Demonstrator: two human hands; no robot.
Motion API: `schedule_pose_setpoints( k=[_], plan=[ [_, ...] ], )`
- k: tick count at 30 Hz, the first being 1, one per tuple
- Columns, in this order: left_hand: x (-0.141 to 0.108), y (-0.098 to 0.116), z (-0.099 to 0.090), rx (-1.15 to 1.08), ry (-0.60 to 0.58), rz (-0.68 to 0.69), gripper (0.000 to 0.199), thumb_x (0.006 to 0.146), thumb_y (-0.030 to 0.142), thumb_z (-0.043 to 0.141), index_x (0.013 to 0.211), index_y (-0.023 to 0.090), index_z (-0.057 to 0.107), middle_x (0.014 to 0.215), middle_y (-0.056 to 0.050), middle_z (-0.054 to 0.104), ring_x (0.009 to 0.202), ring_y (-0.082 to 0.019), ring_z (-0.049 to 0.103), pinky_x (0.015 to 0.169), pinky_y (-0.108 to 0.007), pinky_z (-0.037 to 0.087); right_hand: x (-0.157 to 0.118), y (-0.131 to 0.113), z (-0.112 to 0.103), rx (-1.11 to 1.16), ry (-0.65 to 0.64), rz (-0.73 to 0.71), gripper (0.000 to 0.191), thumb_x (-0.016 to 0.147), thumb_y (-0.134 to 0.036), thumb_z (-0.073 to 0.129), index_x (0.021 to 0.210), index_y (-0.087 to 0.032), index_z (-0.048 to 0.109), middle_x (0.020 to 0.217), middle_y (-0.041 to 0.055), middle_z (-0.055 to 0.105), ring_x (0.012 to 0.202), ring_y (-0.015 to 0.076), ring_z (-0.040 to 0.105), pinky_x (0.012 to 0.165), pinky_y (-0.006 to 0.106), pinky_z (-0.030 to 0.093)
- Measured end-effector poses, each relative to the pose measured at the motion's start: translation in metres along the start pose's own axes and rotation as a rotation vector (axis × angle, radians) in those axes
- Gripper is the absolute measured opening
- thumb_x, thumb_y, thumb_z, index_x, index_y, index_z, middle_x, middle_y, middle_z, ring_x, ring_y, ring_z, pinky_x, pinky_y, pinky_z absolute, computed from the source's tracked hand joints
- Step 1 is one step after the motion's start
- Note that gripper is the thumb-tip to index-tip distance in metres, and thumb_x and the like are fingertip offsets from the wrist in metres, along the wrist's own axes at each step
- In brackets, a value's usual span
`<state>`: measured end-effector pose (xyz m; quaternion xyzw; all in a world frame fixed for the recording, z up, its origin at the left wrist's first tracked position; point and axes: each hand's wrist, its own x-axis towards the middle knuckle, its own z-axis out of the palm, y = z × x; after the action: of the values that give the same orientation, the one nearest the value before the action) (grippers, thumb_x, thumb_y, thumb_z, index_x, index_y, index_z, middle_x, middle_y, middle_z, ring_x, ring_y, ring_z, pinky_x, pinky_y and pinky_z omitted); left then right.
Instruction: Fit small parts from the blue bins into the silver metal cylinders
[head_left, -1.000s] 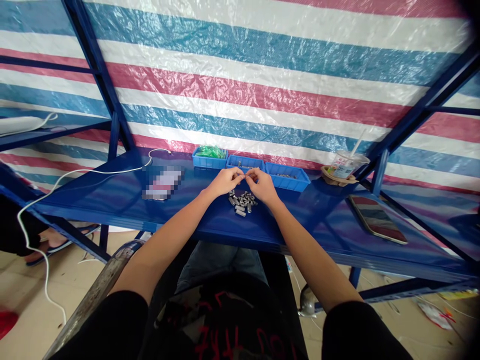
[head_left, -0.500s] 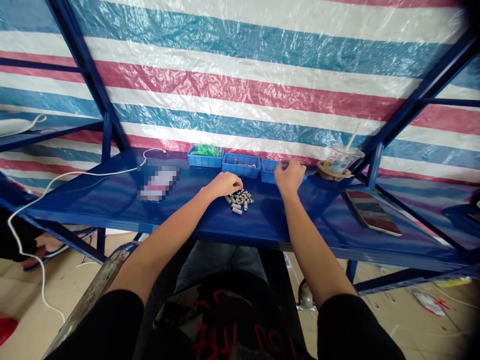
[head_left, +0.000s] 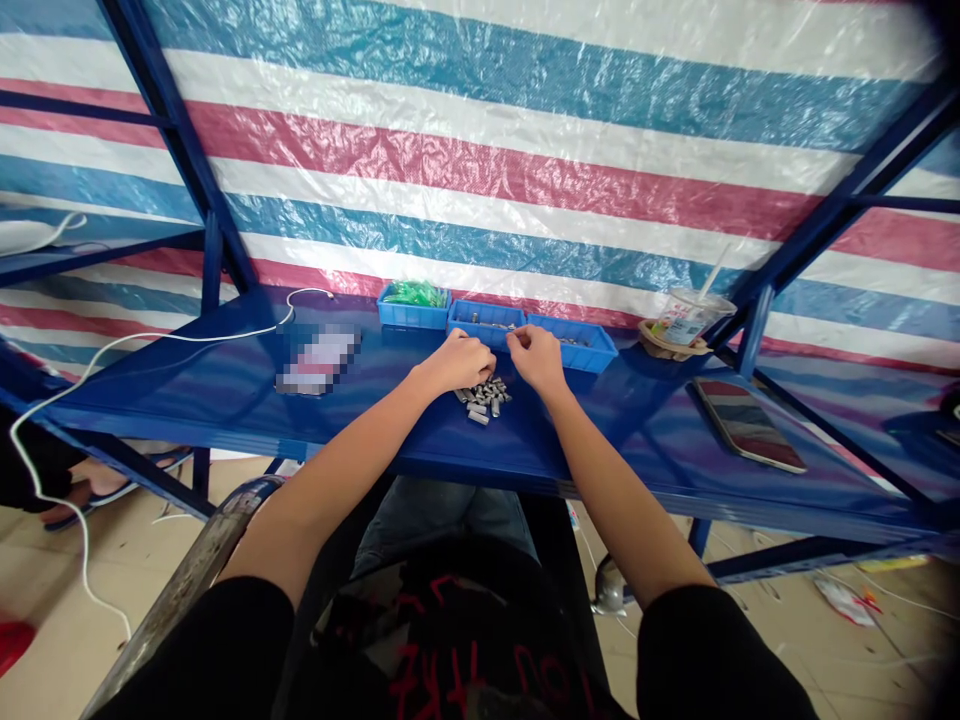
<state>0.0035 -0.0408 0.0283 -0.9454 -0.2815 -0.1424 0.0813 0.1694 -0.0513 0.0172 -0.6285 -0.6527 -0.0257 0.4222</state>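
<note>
A small pile of short silvery metal cylinders [head_left: 480, 411] lies on the blue table [head_left: 375, 400]. My left hand [head_left: 459, 362] is bent over the pile's far side, its fingers curled together; whatever they hold is hidden. My right hand [head_left: 537, 356] hovers just right of it, thumb and fingers drawn into a pinch, and any small piece in them is too small to make out. Behind my hands stand the middle blue bin [head_left: 487, 329], with small metal parts inside, and the right blue bin [head_left: 596, 358], also holding small parts. The left blue bin [head_left: 414, 316] contains green plastic bags [head_left: 416, 293].
A drink cup with a straw [head_left: 684, 318] sits in a cardboard holder at the back right. A phone [head_left: 746, 425] lies on the right side. To the left are a blurred-out flat item [head_left: 319, 360] and a white cable [head_left: 187, 347]. Blue frame posts flank the table.
My right hand has moved left from the right bin to beside my left hand, uncovering that bin. My left hand has stayed by the metal pile, shifting slightly.
</note>
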Motion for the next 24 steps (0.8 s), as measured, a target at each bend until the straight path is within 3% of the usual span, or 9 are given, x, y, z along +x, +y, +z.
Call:
schedule_pose_setpoints(
  k=[3, 6, 11, 24],
  plan=[
    [0.000, -0.002, 0.000, -0.024, 0.012, -0.047, 0.025, 0.079, 0.019, 0.046, 0.076, 0.019, 0.070, 0.080, -0.005, 0.071, 0.081, -0.020, 0.061, 0.082, -0.036, 0.033, -0.002, -0.004, 0.000, 0.016, -0.019, -0.014, 0.020, 0.081, -0.031, 0.049, 0.074, -0.018, 0.061, 0.067, 0.0045, 0.061, 0.067, 0.0181, 0.053, 0.066, 0.031, 0.039],
    [-0.004, -0.013, -0.001, -0.122, 0.081, -0.194, 0.022, 0.076, 0.021, 0.049, 0.080, 0.020, 0.070, 0.082, -0.004, 0.071, 0.081, -0.019, 0.062, 0.076, -0.031, 0.038, -0.006, -0.012, 0.001, 0.076, -0.095, -0.033, 0.020, 0.081, -0.033, 0.050, 0.077, -0.018, 0.062, 0.065, 0.0026, 0.060, 0.063, 0.0162, 0.053, 0.063, 0.029, 0.038],
    [-0.013, -0.031, 0.000, -0.345, 0.227, -0.417, 0.021, 0.075, 0.026, 0.051, 0.083, 0.019, 0.069, 0.079, -0.002, 0.071, 0.074, -0.016, 0.063, 0.066, -0.025, 0.042, -0.014, -0.026, 0.007, 0.040, -0.215, -0.184, 0.022, 0.079, -0.039, 0.055, 0.082, -0.019, 0.063, 0.065, 0.0009, 0.059, 0.065, 0.0155, 0.053, 0.061, 0.026, 0.036],
    [-0.013, -0.018, -0.003, -0.322, 0.200, -0.389, 0.023, 0.076, 0.023, 0.050, 0.088, 0.019, 0.069, 0.083, -0.003, 0.071, 0.079, -0.018, 0.064, 0.071, -0.026, 0.048, -0.018, -0.027, 0.012, -0.105, -0.242, -0.198, 0.012, 0.080, -0.026, 0.050, 0.079, -0.020, 0.060, 0.075, 0.0038, 0.062, 0.067, 0.0160, 0.053, 0.060, 0.027, 0.033]
  ],
)
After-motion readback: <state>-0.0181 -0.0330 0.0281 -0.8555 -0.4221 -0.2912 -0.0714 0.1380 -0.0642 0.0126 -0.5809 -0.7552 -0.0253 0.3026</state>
